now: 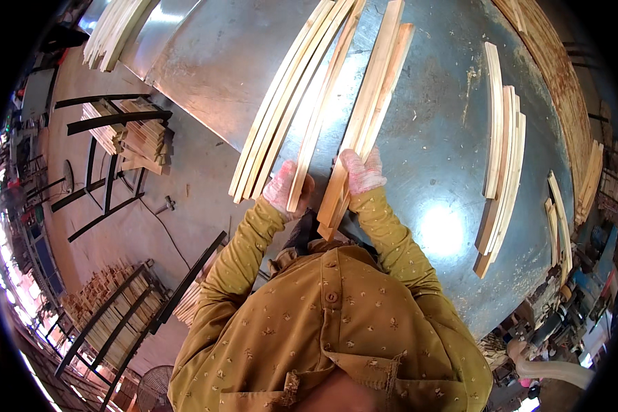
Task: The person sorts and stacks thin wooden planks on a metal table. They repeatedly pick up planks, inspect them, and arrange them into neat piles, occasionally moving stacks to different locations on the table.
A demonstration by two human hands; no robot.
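Both of my hands wear pinkish-white gloves and are at the near edge of a grey metal tabletop (436,130). My left hand (280,191) is closed around the near end of one long, pale wooden strip (326,106). Just left of that strip lies a bundle of several similar wooden strips (281,103), side by side. My right hand (364,172) grips a small group of wooden strips (372,86) near their close ends, which stick out past the table edge toward my body. A narrow gap separates the strips in my two hands.
More wooden strips (505,165) lie on the table to the right, with short pieces (559,220) beyond. Another bundle (117,31) sits at the far left. Left of the table, black metal racks (106,185) hold stacked wood. A hammer (165,204) lies on the floor.
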